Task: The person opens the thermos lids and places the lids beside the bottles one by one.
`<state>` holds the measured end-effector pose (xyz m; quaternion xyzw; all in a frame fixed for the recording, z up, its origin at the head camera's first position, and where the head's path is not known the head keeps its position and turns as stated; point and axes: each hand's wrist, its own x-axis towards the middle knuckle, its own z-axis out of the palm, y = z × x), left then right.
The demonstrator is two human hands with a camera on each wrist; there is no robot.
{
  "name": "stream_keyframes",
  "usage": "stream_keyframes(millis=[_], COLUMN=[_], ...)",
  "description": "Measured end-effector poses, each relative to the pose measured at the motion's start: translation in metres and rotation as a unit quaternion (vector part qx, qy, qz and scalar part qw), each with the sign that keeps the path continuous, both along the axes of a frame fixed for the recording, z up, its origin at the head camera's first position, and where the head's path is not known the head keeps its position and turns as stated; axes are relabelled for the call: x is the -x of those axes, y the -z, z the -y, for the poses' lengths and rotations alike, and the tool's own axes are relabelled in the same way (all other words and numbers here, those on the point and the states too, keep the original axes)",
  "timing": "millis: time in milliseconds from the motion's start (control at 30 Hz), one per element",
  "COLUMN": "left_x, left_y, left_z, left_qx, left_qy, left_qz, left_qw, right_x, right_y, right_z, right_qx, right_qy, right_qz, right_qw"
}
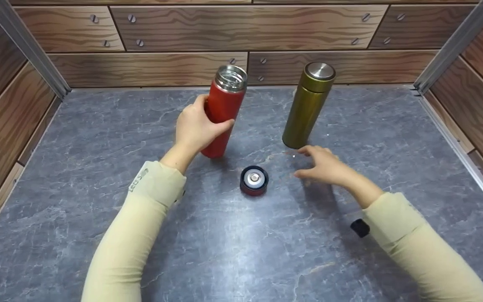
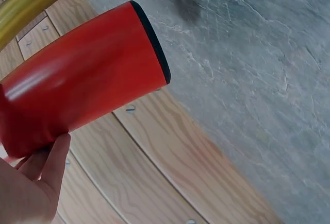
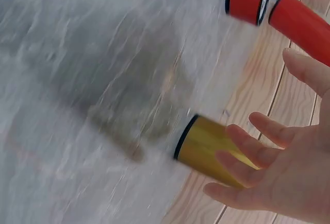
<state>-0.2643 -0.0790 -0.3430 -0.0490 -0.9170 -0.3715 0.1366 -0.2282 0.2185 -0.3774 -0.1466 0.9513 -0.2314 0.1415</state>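
Observation:
A red thermos [image 1: 227,102] without its lid, its steel mouth showing, is gripped round the body by my left hand [image 1: 197,126]. In the left wrist view the thermos [image 2: 98,54] shows its dark base, with the fingers curled against its side. Its red lid [image 1: 254,180] lies upside down on the table between my hands. My right hand [image 1: 323,165] is spread and holds nothing, just in front of an olive-gold thermos [image 1: 306,109] that stands with its steel-topped lid on. In the right wrist view the gold thermos [image 3: 209,147] lies beyond the fingers.
The grey marble-patterned table [image 1: 241,251] is bounded by wood-patterned walls [image 1: 250,29] at the back and both sides. Metal strips [image 1: 459,46] run along the corners. A small black object [image 1: 359,227] sits at the right sleeve's cuff.

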Motion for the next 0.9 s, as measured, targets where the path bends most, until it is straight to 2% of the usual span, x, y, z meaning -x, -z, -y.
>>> stream_keyframes(millis=[233, 433, 900], left_x=[0.015, 0.025, 0.038], left_y=[0.006, 0.014, 0.032], left_z=[-0.008, -0.013, -0.015], left_qx=[-0.079, -0.117, -0.148], left_qy=[0.006, 0.005, -0.004], left_qz=[0.011, 0.013, 0.040], left_qw=[0.9968, 0.9930, 0.9881], right_x=[0.003, 0.002, 0.003], right_y=[-0.001, -0.002, -0.002], right_z=[-0.016, -0.020, -0.023], right_qx=[0.007, 0.007, 0.000], right_qy=[0.013, 0.024, 0.027], right_qz=[0.013, 0.021, 0.023], right_qw=[1.000, 0.999, 0.999])
